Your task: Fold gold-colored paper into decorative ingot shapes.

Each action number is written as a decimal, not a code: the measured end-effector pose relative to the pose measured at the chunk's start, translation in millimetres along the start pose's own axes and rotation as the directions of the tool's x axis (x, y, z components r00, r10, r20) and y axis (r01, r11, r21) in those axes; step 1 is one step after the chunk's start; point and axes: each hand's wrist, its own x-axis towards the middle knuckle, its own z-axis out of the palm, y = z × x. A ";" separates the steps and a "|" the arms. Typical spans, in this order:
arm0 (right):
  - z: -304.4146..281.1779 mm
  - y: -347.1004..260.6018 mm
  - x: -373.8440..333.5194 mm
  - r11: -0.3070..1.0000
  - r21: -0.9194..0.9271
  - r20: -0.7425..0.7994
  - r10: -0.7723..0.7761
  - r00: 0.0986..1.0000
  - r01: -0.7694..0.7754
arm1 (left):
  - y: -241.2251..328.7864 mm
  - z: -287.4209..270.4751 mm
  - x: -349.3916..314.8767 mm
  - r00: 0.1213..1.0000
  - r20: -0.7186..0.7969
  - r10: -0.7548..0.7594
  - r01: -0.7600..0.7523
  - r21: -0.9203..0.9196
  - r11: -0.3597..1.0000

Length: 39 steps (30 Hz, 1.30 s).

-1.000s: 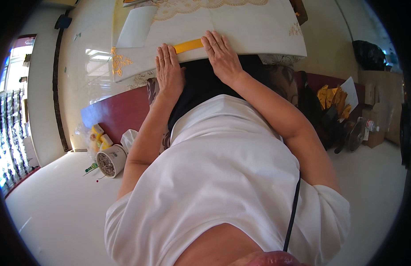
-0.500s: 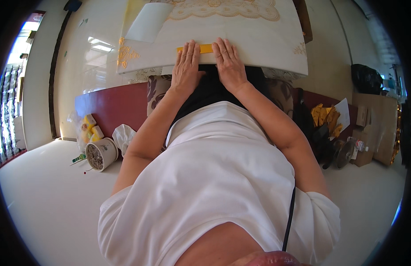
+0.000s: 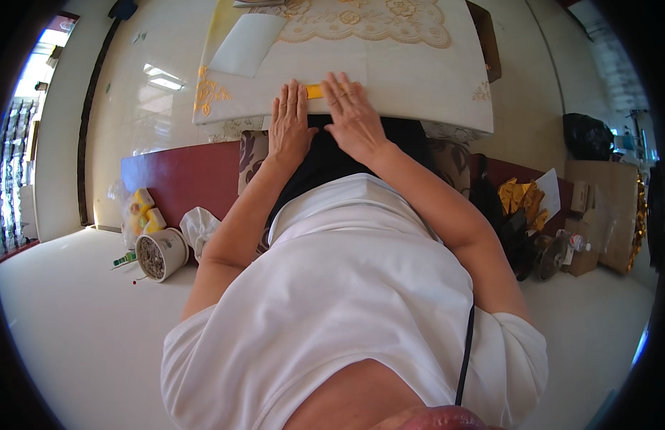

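Note:
A flat, shiny yellow strip [image 3: 314, 92] lies on the white tablecloth [image 3: 418, 86] near the table's front edge; I cannot make out whether it is paper or ribbon. My left hand [image 3: 289, 129] lies flat over the strip's left end, fingers straight and pointing away from me. Over its right end rests my right hand [image 3: 355, 120], palm down, fingers extended and slanting to the left. Both hands hide the strip's ends, so only its middle shows. To the left of my left hand is a white sheet [image 3: 248, 44].
An embroidered lace piece [image 3: 361, 21] covers the table's far part. Beside me on the red bench [image 3: 185, 175] is a patterned cushion [image 3: 252, 147]. A bucket [image 3: 171, 252] sits at lower left. Crumpled gold sheets [image 3: 522, 201] and cardboard boxes [image 3: 612, 208] are on the right.
My right hand has slid left across the strip and turned, its fingers now slanting left. The gap between my hands has narrowed, with less yellow showing. My left hand has shifted slightly left.

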 end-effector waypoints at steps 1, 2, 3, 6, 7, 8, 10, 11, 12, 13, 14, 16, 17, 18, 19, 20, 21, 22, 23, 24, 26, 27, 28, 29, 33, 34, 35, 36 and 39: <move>9.1 -0.8 0.3 0.998 0.014 0.027 -0.058 0.998 0.057 | 0.9 1.2 0.8 1.000 0.012 0.000 0.000 0.005 1.000; 15.8 -4.4 1.1 0.998 0.024 0.059 -0.068 0.996 0.066 | 0.3 1.3 1.0 1.000 0.021 -0.007 0.007 0.011 1.000; 19.2 -2.8 -0.5 0.998 0.020 0.055 -0.066 0.996 0.065 | -0.2 1.4 1.2 1.000 0.018 -0.003 0.003 0.011 1.000; 20.6 1.7 -3.9 0.997 -0.002 0.082 -0.075 0.994 0.075 | -1.7 0.9 0.4 1.000 0.022 -0.009 0.009 0.005 1.000; 18.6 5.0 -5.0 0.999 0.010 0.065 -0.050 0.997 0.049 | -2.4 0.8 1.1 1.000 0.015 -0.002 0.002 0.001 1.000; 16.4 8.0 -6.9 0.999 0.023 0.049 -0.025 0.998 0.024 | -2.8 0.1 0.9 1.000 0.007 0.004 -0.004 -0.004 1.000; 14.0 15.7 -14.9 1.000 -0.003 0.037 0.003 0.999 -0.002 | -3.5 -1.7 -0.1 1.000 0.012 0.001 -0.001 -0.004 1.000; 11.0 20.0 -17.6 0.999 -0.028 0.024 0.032 0.999 -0.031 | -2.6 -2.6 1.2 1.000 0.017 0.001 -0.001 -0.004 1.000; 8.3 22.4 -21.2 0.998 -0.052 0.019 0.046 0.999 -0.045 | -1.1 -3.3 2.8 1.000 0.009 -0.003 0.003 -0.006 1.000; 8.0 23.6 -20.8 0.998 -0.058 0.018 0.037 0.999 -0.036 | 1.3 -3.5 4.7 0.999 0.036 -0.024 0.023 0.013 1.000; 7.1 23.8 -20.9 0.997 -0.061 0.024 0.039 0.999 -0.037 | 6.5 -6.6 6.1 0.997 0.063 -0.047 0.045 0.033 0.998; 5.4 23.4 -21.9 0.997 -0.070 0.031 0.029 0.999 -0.026 | 21.8 -9.8 12.0 0.997 0.055 -0.045 0.045 0.011 0.999; 4.8 21.8 -21.2 0.998 -0.053 0.032 0.040 0.999 -0.038 | 29.9 -12.0 15.5 0.998 0.051 -0.044 0.044 -0.008 0.999; 6.2 20.1 -20.0 0.998 -0.034 0.035 0.048 0.998 -0.047 | 34.3 -11.2 21.0 0.999 0.038 0.035 -0.034 -0.035 0.999; 7.0 20.7 -19.0 0.999 -0.035 0.037 0.027 0.999 -0.026 | 38.0 -8.1 25.4 1.000 0.025 0.018 -0.017 -0.034 0.999; 9.5 23.4 -20.3 0.997 -0.069 0.031 0.028 0.999 -0.026 | 40.0 -0.9 27.3 0.996 0.027 0.090 -0.089 -0.049 0.995; 11.1 25.1 -20.9 0.994 -0.104 0.022 0.031 0.999 -0.028 | 40.6 6.6 28.3 0.986 0.027 0.164 -0.162 -0.064 0.985; 14.0 25.3 -20.4 0.994 -0.105 0.027 0.010 1.000 -0.007 | 39.0 12.7 27.4 0.991 0.027 0.134 -0.131 -0.078 0.988; 15.6 26.6 -21.5 0.992 -0.125 0.012 0.014 1.000 -0.012 | 36.9 13.0 26.8 0.992 0.020 0.123 -0.121 -0.080 0.989; 17.0 28.1 -22.0 0.989 -0.144 -0.003 0.017 1.000 -0.017 | 32.5 12.2 24.7 0.991 0.016 0.136 -0.133 -0.092 0.987; 19.1 29.3 -21.8 0.992 -0.128 -0.009 0.009 1.000 -0.010 | 23.5 10.5 19.2 0.991 0.007 0.137 -0.136 -0.105 0.985; 19.6 28.6 -22.0 0.994 -0.109 -0.021 0.014 1.000 -0.017 | 19.0 9.7 16.2 0.992 -0.006 0.124 -0.124 -0.095 0.988; 19.5 28.2 -23.4 0.994 -0.109 -0.016 0.004 1.000 -0.006 | 14.9 8.9 12.4 0.994 -0.020 0.112 -0.113 -0.084 0.990; 18.6 28.7 -22.9 0.994 -0.106 -0.018 0.003 1.000 -0.005 | 10.9 6.9 10.1 0.994 -0.026 0.106 -0.108 -0.083 0.991; 16.5 27.7 -22.2 0.993 -0.116 0.003 0.019 1.000 -0.019 | -5.6 2.7 0.3 0.999 -0.024 0.027 -0.028 -0.061 0.998; 15.7 27.4 -22.2 0.993 -0.120 0.005 0.015 1.000 -0.014 | -9.9 2.9 -1.8 0.999 -0.037 -0.002 0.000 -0.062 0.998; 15.6 29.2 -23.9 0.993 -0.113 0.003 0.037 0.999 -0.036 | -12.4 1.3 -2.9 0.999 -0.037 -0.001 -0.001 -0.060 0.998; 15.4 31.2 -25.4 0.993 -0.107 0.002 0.058 0.998 -0.058 | -14.6 0.0 -3.7 0.999 -0.033 -0.020 0.019 -0.035 0.999; 10.0 39.0 -27.3 0.979 -0.158 -0.014 0.130 0.991 -0.131 | -15.4 3.0 -2.7 0.998 -0.050 -0.042 0.041 -0.015 0.999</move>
